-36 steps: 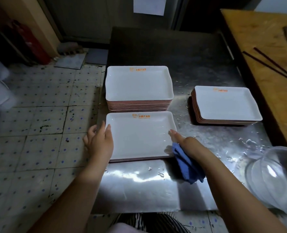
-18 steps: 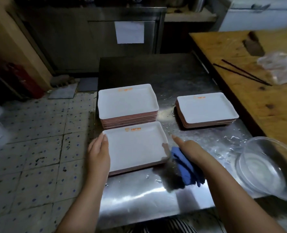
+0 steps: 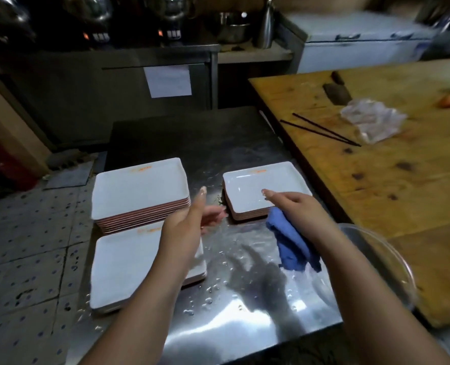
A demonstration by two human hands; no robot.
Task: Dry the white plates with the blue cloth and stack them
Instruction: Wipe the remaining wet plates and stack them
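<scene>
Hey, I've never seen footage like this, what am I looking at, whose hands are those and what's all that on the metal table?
No machine here: a person wears a camera on the head, looking down at their own two hands. The left hand is open and holds nothing. The right hand grips a blue cloth. On the wet steel table lie a single white plate nearest the person, a tall stack of plates behind it, and a shorter stack to the right. A clear glass bowl sits at the right edge.

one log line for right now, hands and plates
left hand: empty, raised over table | right hand: holds blue cloth | single plate: lying by tall stack | short stack: untouched
</scene>
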